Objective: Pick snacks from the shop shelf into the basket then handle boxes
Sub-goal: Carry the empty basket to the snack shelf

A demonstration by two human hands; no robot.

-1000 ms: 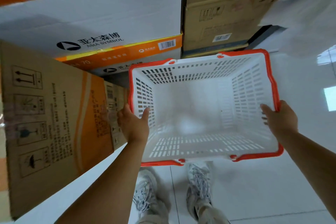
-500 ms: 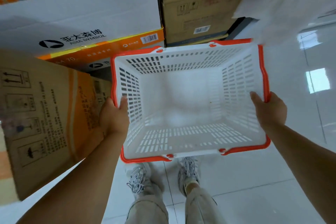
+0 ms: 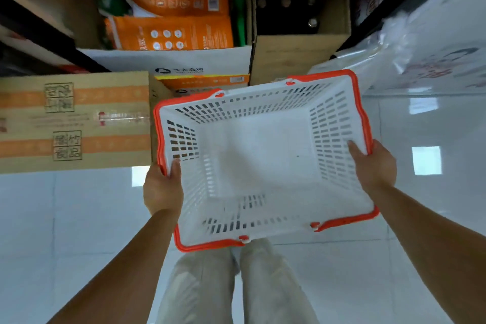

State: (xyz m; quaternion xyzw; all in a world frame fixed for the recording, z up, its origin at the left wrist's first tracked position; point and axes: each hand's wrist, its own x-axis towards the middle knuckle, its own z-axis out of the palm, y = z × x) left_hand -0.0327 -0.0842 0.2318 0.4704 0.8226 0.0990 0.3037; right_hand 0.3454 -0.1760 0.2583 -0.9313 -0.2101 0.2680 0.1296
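Here L hand (image 3: 163,189), R hand (image 3: 373,163) grip basket (image 3: 263,102) rims; open box (image 3: 168,60) holds orange packs (image 3: 173,31).

Shop aisle stocked from open cartons.
A white, orange-rimmed shopping basket (image 3: 323,77) was held above glossy floor tiles (image 3: 65,218); orange snack packets (image 3: 173,31) filled an open white carton (image 3: 168,60), with bottles (image 3: 312,22) in a brown carton (image 3: 297,52) beside it.

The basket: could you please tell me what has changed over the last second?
The basket has come up and back from the boxes, whose open tops and orange packets now show. Left hand and right hand still grip its side rims; it remains empty.
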